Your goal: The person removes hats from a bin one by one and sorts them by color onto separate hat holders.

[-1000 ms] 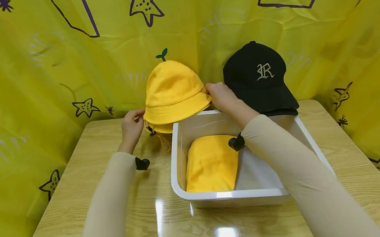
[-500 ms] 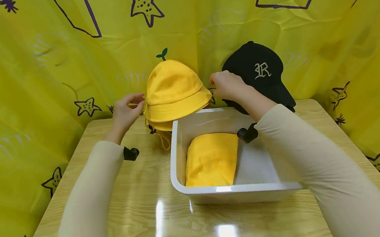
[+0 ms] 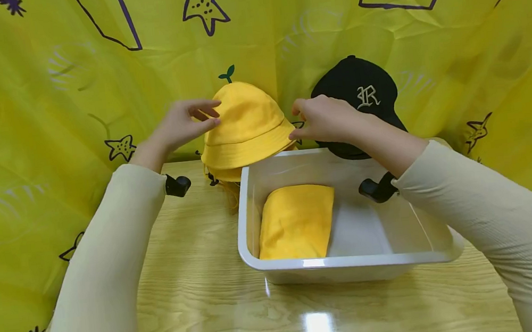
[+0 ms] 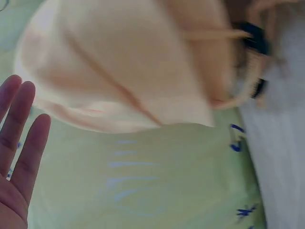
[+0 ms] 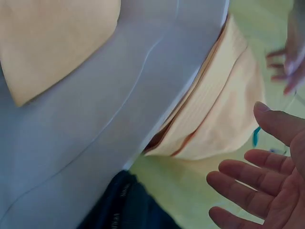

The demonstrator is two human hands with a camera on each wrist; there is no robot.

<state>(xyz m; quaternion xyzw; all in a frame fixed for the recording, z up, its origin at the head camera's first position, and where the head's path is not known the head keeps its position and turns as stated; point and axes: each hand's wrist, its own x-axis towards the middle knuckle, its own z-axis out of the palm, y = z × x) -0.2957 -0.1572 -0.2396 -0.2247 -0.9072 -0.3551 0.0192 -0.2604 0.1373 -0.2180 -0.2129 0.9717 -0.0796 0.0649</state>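
A yellow bucket hat (image 3: 247,119) with a green sprout on top sits at the back of the table, its brim overlapping the bin's back left corner. Beside its crown, my left hand (image 3: 189,121) is raised with loosely extended fingers and holds nothing; in the left wrist view a gap shows between its fingers (image 4: 29,148) and the hat (image 4: 114,67). My right hand (image 3: 331,118) hovers by the brim's right edge, in front of the black cap (image 3: 385,102). Its fingers (image 5: 257,179) are spread and grip nothing in the right wrist view.
A white plastic bin (image 3: 347,263) stands on the wooden table (image 3: 202,300). Folded yellow fabric (image 3: 296,222) lies in its left part. Cords (image 4: 255,43) hang from the bucket hat. A yellow patterned curtain (image 3: 277,36) closes off the back and sides.
Both hands have let go of the bucket hat's brim. The left rose to beside the crown; the right shifted rightward and its fingers spread. The hat stays in place.
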